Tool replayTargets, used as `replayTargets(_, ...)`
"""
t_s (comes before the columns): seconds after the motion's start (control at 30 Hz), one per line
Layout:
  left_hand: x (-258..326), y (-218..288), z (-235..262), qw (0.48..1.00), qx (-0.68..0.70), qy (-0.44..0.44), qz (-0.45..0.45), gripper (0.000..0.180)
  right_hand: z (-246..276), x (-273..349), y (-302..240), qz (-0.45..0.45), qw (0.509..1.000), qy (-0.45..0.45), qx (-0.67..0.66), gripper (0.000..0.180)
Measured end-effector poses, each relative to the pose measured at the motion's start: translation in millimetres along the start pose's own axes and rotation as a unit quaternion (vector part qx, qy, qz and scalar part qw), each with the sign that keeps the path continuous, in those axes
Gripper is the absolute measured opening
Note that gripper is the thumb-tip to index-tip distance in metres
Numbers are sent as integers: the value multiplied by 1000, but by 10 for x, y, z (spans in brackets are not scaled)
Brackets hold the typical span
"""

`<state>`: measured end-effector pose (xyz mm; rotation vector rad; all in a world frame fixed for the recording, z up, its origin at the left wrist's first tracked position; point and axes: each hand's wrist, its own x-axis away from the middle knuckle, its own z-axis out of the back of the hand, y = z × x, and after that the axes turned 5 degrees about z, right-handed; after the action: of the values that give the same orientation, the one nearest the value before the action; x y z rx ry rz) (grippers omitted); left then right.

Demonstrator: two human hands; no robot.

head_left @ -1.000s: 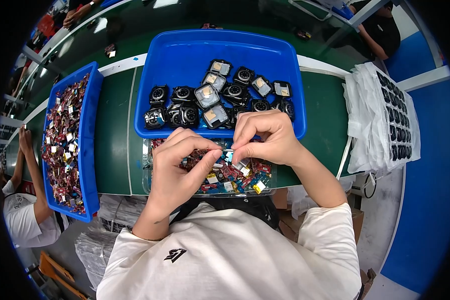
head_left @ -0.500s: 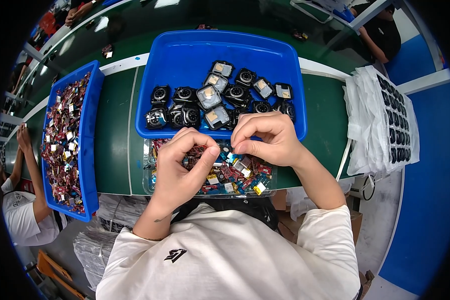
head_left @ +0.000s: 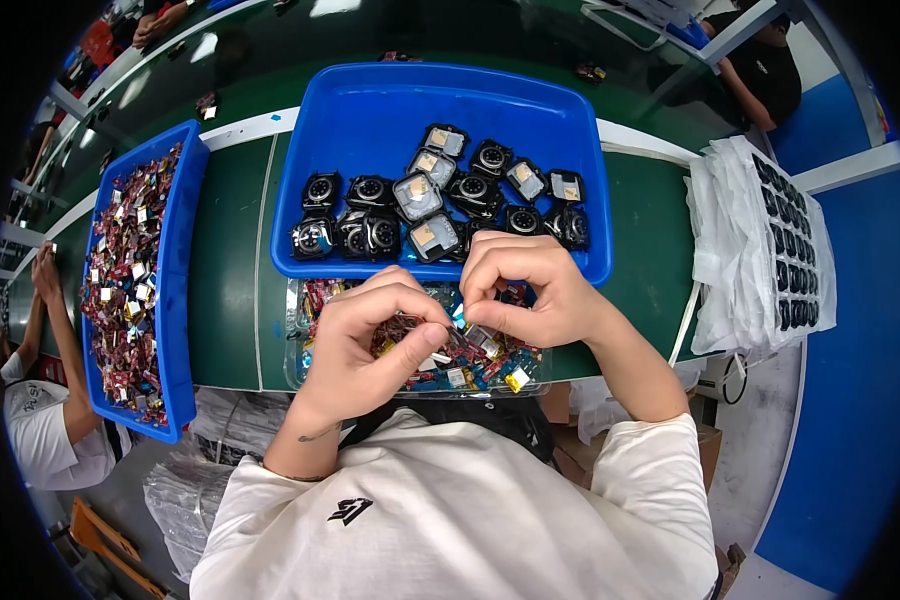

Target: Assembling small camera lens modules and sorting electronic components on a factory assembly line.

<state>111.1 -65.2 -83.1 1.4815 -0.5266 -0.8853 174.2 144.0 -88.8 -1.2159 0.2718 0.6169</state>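
Both my hands are raised over a clear plastic tray (head_left: 297, 372) heaped with small red circuit boards, silver and yellow battery cells and blue bits. My left hand (head_left: 365, 335) is closed in a pinch, thumb against the curled forefinger. My right hand (head_left: 530, 290) pinches just to the right of it, its fingertips a short way off. A small dark and silvery piece shows between the two hands, too small to name. Just beyond the hands stands a large blue bin (head_left: 390, 105) holding several black watch cases (head_left: 477, 188), some face down with pale backs showing.
At the left, a long blue bin (head_left: 186, 260) is full of loose circuit boards (head_left: 130, 280). White sheets with rows of black watch parts (head_left: 760, 240) are stacked at the right. A green belt (head_left: 450, 40) runs beyond. Other people sit along the left and at the far right.
My two hands have shifted slightly; the left hand is a little lower and to the right. Small modules on the far belt have moved leftward.
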Motion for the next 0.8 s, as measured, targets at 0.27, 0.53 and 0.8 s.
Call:
replayTargets(0.27,49,-31,126,993,54,99,19,3,-103,-92,-86,19,952,-12,306,44)
replayTargets(0.53,98,-31,148,993,25,108,37,2,-182,-83,29,-94,897,66,426,58)
replayTargets(0.8,127,-35,147,992,20,117,35,2,-190,-83,95,-63,896,103,428,27)
